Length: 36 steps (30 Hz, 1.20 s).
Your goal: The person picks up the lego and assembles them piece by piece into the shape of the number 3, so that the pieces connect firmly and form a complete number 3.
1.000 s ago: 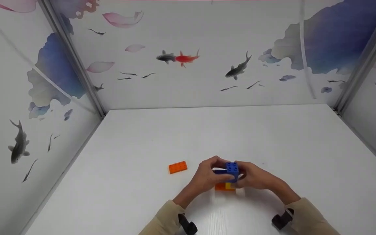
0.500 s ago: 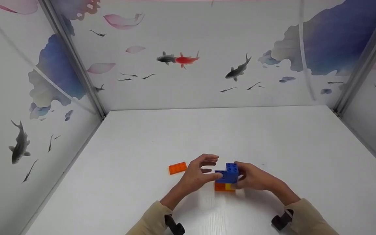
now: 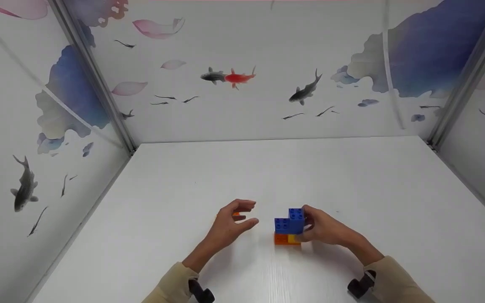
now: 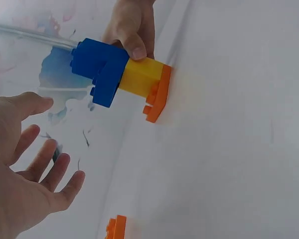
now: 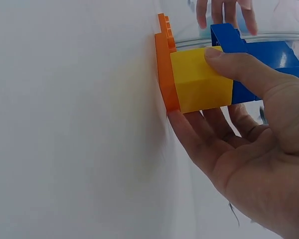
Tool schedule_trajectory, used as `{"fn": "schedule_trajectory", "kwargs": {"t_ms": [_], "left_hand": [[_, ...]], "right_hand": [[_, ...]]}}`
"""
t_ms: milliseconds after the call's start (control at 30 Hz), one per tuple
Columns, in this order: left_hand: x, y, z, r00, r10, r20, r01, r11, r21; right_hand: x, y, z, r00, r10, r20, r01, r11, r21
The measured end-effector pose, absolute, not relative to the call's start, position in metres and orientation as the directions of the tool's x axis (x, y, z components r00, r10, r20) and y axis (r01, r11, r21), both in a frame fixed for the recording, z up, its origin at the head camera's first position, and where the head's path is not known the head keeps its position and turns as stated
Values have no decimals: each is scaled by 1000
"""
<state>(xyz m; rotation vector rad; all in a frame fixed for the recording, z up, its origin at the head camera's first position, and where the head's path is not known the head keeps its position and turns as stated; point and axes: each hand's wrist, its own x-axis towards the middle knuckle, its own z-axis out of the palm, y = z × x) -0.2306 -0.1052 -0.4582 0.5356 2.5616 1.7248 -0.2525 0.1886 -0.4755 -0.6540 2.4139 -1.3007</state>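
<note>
A stack of toy building bricks stands on the white table. At its bottom is a flat orange brick (image 4: 162, 94), with a yellow brick (image 5: 199, 79) above it on one end. Over the yellow one lies a long blue brick (image 3: 281, 226), topped by a square blue brick (image 3: 296, 213). My right hand (image 3: 326, 225) grips the stack from the right, thumb on the yellow brick's side. To the left of the stack, my left hand (image 3: 230, 223) is held with fingers spread and touches no brick. It partly covers a second flat orange brick (image 4: 117, 228) in the head view.
White panels (image 3: 242, 113) printed with fish and petals wall in the white table (image 3: 209, 172) at the back and sides. Metal posts (image 3: 95, 80) run up the corners. Black straps with small devices (image 3: 362, 285) sit on both wrists.
My left hand has let go of the blue bricks and moved left, over toward the loose orange brick. My right hand keeps its grip on the stack.
</note>
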Motion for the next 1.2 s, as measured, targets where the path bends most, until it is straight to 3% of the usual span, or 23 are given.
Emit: {"fn": "schedule_trajectory", "kwargs": {"t_ms": [367, 1200], "left_hand": [[-246, -150, -462, -955, 188, 229, 283, 351, 893], [-263, -166, -483, -992, 124, 1, 57, 446, 893]], "right_hand": [[-252, 183, -478, -874, -483, -49, -193, 438, -878], [-250, 185, -478, -860, -509, -33, -186, 373, -909]]}}
